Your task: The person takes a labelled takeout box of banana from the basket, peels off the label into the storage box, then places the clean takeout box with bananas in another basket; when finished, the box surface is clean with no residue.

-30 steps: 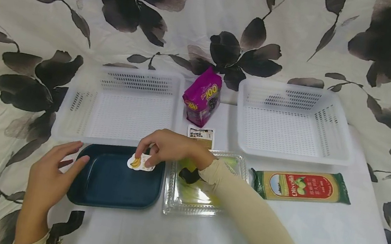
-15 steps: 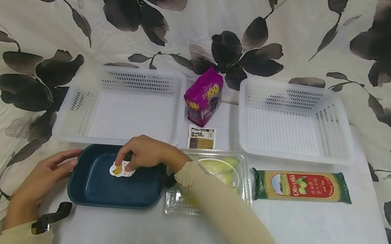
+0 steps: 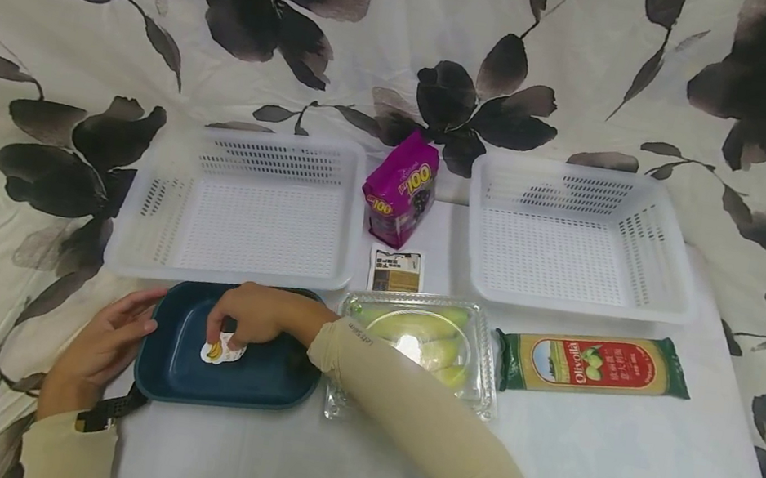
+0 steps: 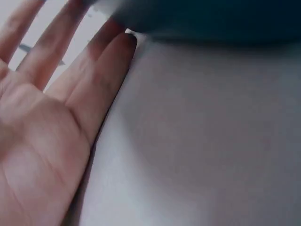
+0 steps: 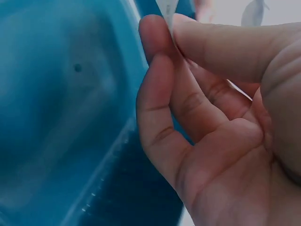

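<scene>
My right hand (image 3: 260, 316) reaches over the dark blue tray (image 3: 256, 389) and pinches a small white card with a banana picture (image 3: 215, 352). In the right wrist view the thin edge of the card (image 5: 168, 9) shows between thumb and forefinger, above the tray's rim (image 5: 136, 28). At the tray's left end, my left hand (image 3: 100, 341) rests against the rim. The left wrist view shows that hand's fingers (image 4: 101, 89) extended, their tips right at the tray's side (image 4: 225, 21).
Two white perforated baskets (image 3: 121, 249) (image 3: 566, 306) stand at the back, with a purple bag (image 3: 401, 192) and a small brown-and-white packet (image 3: 396, 272) between them. A clear box of greenish-yellow fruit (image 3: 414, 330) sits right of the tray, then a long green-ended packet (image 3: 590, 365).
My right hand has moved left and down over the tray with the banana card. My left hand has come up against the tray's left rim.
</scene>
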The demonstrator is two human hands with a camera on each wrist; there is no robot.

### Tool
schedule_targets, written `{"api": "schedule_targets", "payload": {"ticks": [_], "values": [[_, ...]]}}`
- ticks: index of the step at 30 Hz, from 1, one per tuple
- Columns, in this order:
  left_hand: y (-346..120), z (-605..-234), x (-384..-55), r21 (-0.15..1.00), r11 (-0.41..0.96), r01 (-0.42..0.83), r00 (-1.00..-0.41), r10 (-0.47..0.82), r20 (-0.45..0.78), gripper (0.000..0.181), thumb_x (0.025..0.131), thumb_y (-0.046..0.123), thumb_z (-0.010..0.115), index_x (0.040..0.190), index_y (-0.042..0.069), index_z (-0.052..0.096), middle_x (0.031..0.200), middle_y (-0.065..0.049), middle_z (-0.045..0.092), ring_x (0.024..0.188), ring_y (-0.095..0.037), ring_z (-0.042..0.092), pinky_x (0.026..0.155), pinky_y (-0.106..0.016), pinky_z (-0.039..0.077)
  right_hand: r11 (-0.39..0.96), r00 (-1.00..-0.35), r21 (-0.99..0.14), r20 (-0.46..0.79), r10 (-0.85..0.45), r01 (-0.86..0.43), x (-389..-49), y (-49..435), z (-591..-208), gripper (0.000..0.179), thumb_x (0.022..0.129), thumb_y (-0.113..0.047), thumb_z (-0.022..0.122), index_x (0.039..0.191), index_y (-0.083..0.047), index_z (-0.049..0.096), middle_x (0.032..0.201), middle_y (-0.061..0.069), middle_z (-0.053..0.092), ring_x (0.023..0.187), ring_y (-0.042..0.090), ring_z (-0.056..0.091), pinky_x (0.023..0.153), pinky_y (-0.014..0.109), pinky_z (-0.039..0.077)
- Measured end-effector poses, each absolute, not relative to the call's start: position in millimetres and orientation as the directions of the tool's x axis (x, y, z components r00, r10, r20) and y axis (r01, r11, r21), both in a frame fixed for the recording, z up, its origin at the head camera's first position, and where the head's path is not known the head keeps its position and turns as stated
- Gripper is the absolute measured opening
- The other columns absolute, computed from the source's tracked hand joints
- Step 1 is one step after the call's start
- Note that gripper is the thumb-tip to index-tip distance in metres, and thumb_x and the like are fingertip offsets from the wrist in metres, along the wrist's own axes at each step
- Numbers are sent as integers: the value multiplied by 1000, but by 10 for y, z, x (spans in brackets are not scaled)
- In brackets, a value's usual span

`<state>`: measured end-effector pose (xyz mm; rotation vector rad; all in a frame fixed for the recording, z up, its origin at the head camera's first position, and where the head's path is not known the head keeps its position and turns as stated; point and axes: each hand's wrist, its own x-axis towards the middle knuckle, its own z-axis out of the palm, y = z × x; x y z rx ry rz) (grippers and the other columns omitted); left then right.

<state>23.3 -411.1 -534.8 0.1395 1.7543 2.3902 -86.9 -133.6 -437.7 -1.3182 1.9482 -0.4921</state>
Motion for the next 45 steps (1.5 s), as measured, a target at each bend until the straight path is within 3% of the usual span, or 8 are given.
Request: {"api": "schedule_targets", "payload": {"ticks": [7, 15, 28, 36, 40, 45], "values": [[-4198, -5478, 213, 913, -406, -31, -949, 299, 101, 61, 95, -28, 34, 147, -2, 48, 146, -3, 60, 133, -9, 57, 106, -18, 48, 479, -239, -608, -436, -868, -633, -814, -1466, -4482, 28, 91, -14, 78, 115, -27, 76, 118, -14, 67, 112, 0, 57, 93, 12, 44], [-4276, -5559, 170, 801, -588, -113, -892, 415, 178, 68, 89, -36, 26, 149, -8, 40, 152, -14, 53, 139, -18, 54, 108, -27, 50, 525, -259, -564, -485, -835, -637, -762, -1606, -4612, 28, 90, -9, 77, 113, -26, 76, 108, -12, 65, 97, 0, 55, 82, 11, 45], [-4260, -5553, 137, 762, -631, -146, -884, 430, 187, 68, 90, -37, 24, 148, -8, 42, 148, -16, 56, 136, -22, 58, 106, -30, 51, 559, -275, -524, -522, -807, -643, -790, -1654, -4715, 27, 95, -13, 71, 116, -28, 77, 112, -14, 68, 102, 2, 55, 86, 13, 46], [-4267, -5556, 140, 764, -627, -152, -893, 418, 165, 68, 89, -37, 24, 147, -8, 44, 146, -16, 57, 134, -21, 59, 105, -29, 51, 709, -317, -605, -636, -704, -361, -785, -1628, -4717, 17, 95, -12, 72, 105, -26, 75, 106, -9, 61, 71, 8, 70, 62, 18, 58], [-4271, -5549, 151, 757, -632, -166, -894, 421, 155, 67, 90, -36, 24, 148, -7, 43, 146, -15, 57, 134, -22, 59, 105, -31, 50, 717, -339, -592, -632, -697, -369, -778, -1604, -4730, 13, 94, -13, 74, 97, -25, 74, 102, -10, 61, 63, 7, 64, 57, 18, 54], [-4282, -5532, 162, 754, -635, -170, -890, 427, 158, 66, 92, -35, 23, 149, -7, 41, 148, -15, 56, 136, -22, 58, 106, -33, 48, 698, -363, -550, -600, -713, -459, -762, -1599, -4729, 12, 90, -16, 79, 89, -25, 71, 80, -11, 60, 58, 4, 55, 57, 19, 46]]}}
